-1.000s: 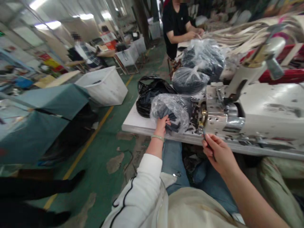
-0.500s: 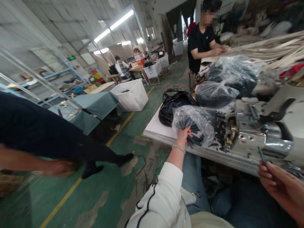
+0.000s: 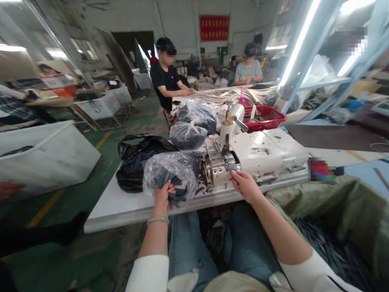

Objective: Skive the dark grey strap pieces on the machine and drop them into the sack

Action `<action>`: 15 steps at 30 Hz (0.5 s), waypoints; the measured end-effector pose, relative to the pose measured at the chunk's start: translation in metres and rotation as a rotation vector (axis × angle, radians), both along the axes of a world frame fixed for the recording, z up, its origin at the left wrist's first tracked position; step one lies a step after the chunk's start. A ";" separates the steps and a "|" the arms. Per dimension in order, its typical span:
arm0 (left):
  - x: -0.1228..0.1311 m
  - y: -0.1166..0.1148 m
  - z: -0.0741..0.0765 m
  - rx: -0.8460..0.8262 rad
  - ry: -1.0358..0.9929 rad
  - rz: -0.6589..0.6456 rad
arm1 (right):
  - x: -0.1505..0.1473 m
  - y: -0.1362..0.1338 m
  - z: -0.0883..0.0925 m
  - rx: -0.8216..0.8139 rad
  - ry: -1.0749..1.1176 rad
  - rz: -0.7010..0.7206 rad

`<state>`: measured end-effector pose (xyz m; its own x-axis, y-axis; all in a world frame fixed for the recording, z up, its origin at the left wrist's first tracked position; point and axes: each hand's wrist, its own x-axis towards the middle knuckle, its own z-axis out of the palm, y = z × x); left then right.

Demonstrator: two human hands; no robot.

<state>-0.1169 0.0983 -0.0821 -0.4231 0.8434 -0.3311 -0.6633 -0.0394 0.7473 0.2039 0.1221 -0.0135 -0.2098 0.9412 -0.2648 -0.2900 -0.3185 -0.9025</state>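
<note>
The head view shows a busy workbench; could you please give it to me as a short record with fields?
Left hand: fingers curled on dark strips in an open clear bag
Right hand: pinching what looks like a thin strip close to the machine
Left of open clear bag: black plastic bag
Behind machine: red basket

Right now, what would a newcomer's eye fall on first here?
Most likely the pale machine on the white tabletop, with the right hand close to its metal end, pinching a small dark strip. Next, the open clear bag to its left, where the left hand touches a bunch of dark pieces. Farther back, red stands out: the basket behind the machine and the banner on the far wall.
</note>
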 end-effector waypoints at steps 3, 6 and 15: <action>0.000 0.000 0.001 -0.024 0.008 -0.010 | -0.003 0.009 0.004 -0.024 0.022 0.007; 0.000 0.001 0.003 -0.028 0.010 -0.020 | -0.005 0.016 0.004 -0.041 0.033 -0.004; 0.000 0.002 0.003 -0.044 0.004 -0.022 | -0.014 0.025 0.007 -0.078 0.056 -0.101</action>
